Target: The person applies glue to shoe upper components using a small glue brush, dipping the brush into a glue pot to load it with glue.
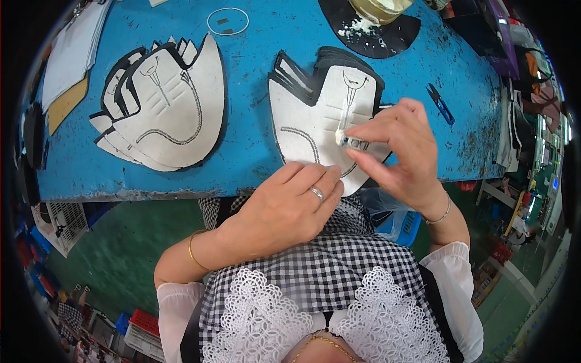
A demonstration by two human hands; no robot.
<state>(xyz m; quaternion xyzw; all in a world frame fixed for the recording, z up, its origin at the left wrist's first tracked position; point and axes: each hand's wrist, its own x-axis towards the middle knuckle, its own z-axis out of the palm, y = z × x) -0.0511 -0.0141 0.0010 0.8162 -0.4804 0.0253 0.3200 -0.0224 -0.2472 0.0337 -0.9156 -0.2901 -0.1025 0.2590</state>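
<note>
A stack of white shoe-upper pieces [339, 115] with dark edges and stitched curves lies at the table's near edge. My right hand [405, 148] pinches a small silvery-grey tool [356, 143] between thumb and fingers. Its whitish tip touches the top piece, at the lower end of a pale streak that runs down from a drawn curve. What kind of tool it is cannot be told. My left hand [296, 199] rests with fingers flat on the lower edge of that piece, holding nothing. To the left sits a second stack of similar pieces [175, 115].
Behind the stack stands a round tub [380, 9] with white paste on a black sheet [393, 39]. Blue-handled thread snips [442, 106] lie at right. A white ring [227, 21] and papers [75, 42] are at back left. A blue basket [404, 227] sits below the table edge.
</note>
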